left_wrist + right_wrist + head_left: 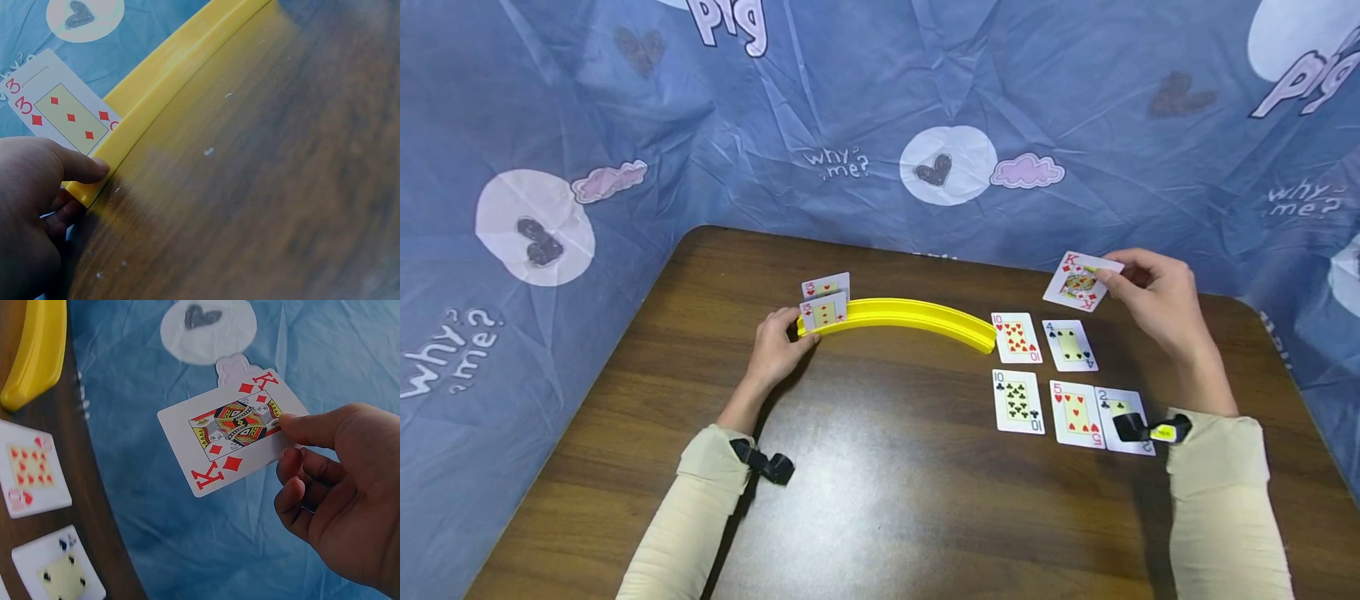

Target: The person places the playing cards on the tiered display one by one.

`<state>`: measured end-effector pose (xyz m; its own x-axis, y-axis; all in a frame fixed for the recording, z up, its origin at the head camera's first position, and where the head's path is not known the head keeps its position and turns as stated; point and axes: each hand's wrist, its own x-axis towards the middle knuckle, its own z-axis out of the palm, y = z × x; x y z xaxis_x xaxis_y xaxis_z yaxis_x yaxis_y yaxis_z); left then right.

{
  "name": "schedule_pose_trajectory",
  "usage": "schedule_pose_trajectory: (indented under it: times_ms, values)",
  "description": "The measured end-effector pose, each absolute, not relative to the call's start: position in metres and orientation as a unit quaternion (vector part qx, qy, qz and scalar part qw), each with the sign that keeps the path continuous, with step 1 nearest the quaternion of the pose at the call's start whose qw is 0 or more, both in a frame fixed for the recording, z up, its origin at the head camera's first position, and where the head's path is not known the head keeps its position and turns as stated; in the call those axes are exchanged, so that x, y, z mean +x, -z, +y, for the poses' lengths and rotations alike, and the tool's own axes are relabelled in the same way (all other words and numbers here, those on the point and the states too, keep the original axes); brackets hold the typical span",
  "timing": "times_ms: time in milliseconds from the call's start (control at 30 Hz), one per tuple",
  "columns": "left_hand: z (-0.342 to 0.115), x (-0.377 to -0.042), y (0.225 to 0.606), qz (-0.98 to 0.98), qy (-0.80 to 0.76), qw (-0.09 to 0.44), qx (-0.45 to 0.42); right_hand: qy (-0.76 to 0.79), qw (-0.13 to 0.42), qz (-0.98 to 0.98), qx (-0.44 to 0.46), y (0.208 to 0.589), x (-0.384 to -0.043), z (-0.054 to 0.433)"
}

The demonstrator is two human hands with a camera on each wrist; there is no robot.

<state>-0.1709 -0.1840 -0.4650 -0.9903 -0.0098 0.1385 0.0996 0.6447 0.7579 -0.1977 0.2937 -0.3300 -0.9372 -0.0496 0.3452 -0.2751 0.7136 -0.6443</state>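
Note:
My right hand [1161, 304] pinches a king of diamonds [234, 432] between thumb and fingers, held up face toward me above the far right of the table. My left hand [775, 350] grips the left end of a curved yellow card holder [910, 312], thumb on its near side in the left wrist view. Upright in that end stands a three of diamonds [70, 112]. Behind it, a hearts card [825, 285] is partly hidden.
Right of the holder, a ten of hearts [1017, 338] and four of spades [1070, 345] lie face up. Nearer me are a ten of clubs [1018, 402], five of hearts [1077, 415] and two of clubs [1123, 404]. A blue printed cloth [850, 100] hangs behind the table [880, 483].

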Motion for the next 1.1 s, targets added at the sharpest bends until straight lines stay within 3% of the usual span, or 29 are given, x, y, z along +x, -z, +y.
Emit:
schedule_pose_trajectory:
  times_ms: [1100]
  values:
    - [-0.185, -0.173, 0.468, -0.905, 0.417, 0.077, -0.033, -0.456, 0.086, -0.869, 0.171, 0.323, -0.226, 0.182]
